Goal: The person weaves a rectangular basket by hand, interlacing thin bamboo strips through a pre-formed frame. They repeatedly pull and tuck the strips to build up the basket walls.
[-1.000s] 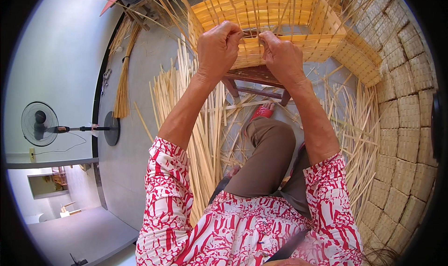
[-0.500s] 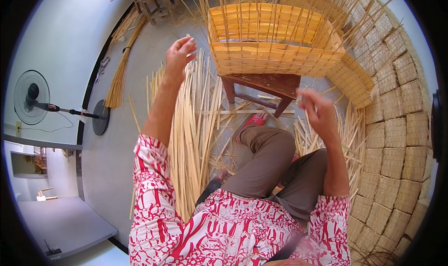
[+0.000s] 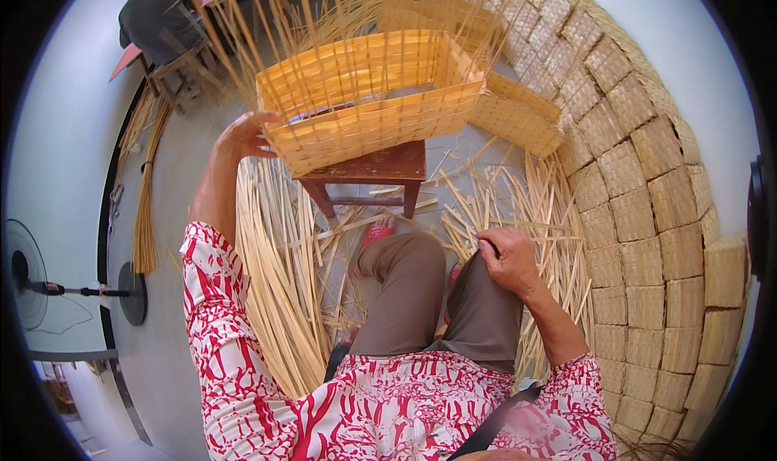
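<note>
In front of me an unfinished woven basket [image 3: 380,125] of yellow strips rests on a low reddish-brown wooden stool [image 3: 368,165], tilted, with long loose stakes standing up from its walls. At its left end, my left hand [image 3: 243,133] has its fingers wrapped at the corner, some hidden by the wall. My right hand [image 3: 511,260] is down at my right knee, fingers curled in on the brown trouser leg [image 3: 484,315]. No basket strip shows in that hand.
Loose pale strips [image 3: 279,275] cover the floor left and right of my legs. Stacked woven pieces [image 3: 647,242] line the right wall. A standing fan [image 3: 28,275], a strip bundle [image 3: 148,194] and a seated person [image 3: 162,20] are at left. Another woven piece [image 3: 518,117] lies beyond the basket.
My left hand has come down from the air onto the basket's left end. My right hand has lowered to my knee. The view has swung, so the basket appears further left.
</note>
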Available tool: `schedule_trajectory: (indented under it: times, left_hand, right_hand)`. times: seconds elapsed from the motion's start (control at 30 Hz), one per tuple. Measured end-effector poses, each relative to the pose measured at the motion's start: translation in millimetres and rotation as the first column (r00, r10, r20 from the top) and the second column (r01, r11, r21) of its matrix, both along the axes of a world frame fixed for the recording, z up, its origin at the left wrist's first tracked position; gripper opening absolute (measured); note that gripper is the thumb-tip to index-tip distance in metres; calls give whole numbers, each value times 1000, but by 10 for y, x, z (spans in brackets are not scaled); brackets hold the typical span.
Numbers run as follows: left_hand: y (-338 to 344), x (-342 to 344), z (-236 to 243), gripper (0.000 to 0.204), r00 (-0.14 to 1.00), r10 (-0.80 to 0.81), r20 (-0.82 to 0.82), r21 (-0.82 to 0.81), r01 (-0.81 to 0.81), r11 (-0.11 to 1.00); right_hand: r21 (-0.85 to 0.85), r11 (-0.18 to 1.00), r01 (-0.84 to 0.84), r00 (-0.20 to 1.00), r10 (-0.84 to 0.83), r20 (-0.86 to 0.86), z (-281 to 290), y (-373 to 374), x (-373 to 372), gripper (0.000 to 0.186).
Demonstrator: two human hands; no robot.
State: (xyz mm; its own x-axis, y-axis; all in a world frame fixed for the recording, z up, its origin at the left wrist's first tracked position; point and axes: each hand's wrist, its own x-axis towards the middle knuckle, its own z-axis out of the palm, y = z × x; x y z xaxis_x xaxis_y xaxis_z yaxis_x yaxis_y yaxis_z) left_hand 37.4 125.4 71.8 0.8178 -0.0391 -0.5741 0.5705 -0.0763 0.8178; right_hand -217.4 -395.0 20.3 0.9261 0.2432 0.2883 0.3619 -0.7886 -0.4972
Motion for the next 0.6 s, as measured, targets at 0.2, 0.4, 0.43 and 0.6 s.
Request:
schedule_trajectory:
  times: [0.2,0.4,0.43,0.6]
  left_hand:
    - [344,-479,-13,39,995,44,92,-2,-44,999]
    - [1448,-2321,-557,54,964,257,65,-248,-234,940]
    - [1486,-2701,-604,59,954,291,73,-312,-255,915]
    - [1356,-3678,-863,65,892,452,-12,-403,-418,814]
  right_hand:
    - [74,997,30,1000,-31,6,-114,-93,-6,13]
    - [-38,994,98,993,-95,75,-321,-237,48,20]
    - [-18,996,88,994,-86,70,-299,-204,46,20]
    - [13,1000,-8,995,7,101,-97,34,133,19]
